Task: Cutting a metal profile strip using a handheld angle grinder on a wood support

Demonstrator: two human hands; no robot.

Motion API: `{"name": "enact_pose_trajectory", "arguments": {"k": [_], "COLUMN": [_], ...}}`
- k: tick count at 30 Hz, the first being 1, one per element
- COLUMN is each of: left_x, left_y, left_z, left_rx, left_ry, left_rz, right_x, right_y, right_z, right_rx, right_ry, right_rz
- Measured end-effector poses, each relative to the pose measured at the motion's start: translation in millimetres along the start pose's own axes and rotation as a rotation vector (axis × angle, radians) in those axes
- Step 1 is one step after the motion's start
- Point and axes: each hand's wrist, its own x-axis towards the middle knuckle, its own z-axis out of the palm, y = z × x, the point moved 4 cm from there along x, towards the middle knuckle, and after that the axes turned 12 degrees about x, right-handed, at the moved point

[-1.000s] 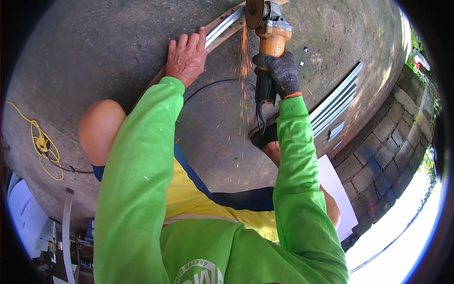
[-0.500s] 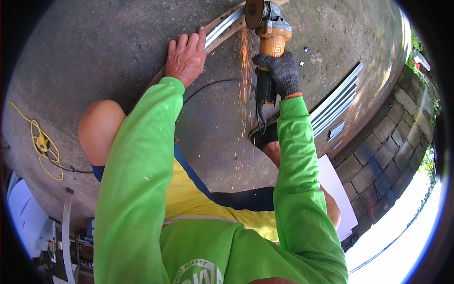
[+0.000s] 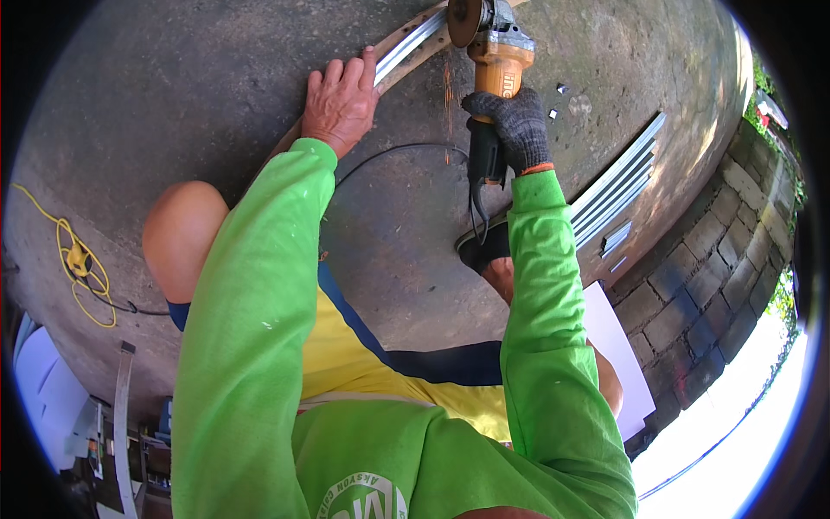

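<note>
An orange-and-black angle grinder (image 3: 499, 80) is gripped in my right hand (image 3: 521, 128), which wears a dark grey knitted glove. Its round disc (image 3: 465, 21) is at the top edge of the view, by the end of the visible part of a silvery metal channel (image 3: 410, 48). That channel lies along a wooden board (image 3: 418, 57). My bare left hand (image 3: 340, 104) clasps the channel and board from above, index finger stretched along the metal; the thumb is hidden. A few thin sparks (image 3: 448, 95) fall below the disc.
The grinder's black cord (image 3: 393, 150) runs over the concrete floor between my legs. Several metal channels (image 3: 618, 186) lie at the right, near a block wall (image 3: 705, 268). Small metal offcuts (image 3: 553, 113) are beside the grinder. A yellow extension cord (image 3: 79, 259) lies coiled at the left.
The spark stream has thinned from a dense orange spray to a few streaks. The grinder and my right hand have shifted very slightly; my left hand stays in place.
</note>
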Motion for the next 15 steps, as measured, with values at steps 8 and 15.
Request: {"name": "enact_pose_trajectory", "arguments": {"k": [8,15], "left_x": [0,-1], "left_y": [0,-2], "left_z": [0,0], "left_rx": [-0.021,-0.021], "left_ry": [0.033,0.023], "left_rz": [0.004,-0.002], "right_x": [-9,-23], "right_y": [7,5], "right_z": [-8,-11], "right_rx": [-0.109,0.107], "right_ry": [0.019,0.039], "right_rz": [0.096,0.093]}}
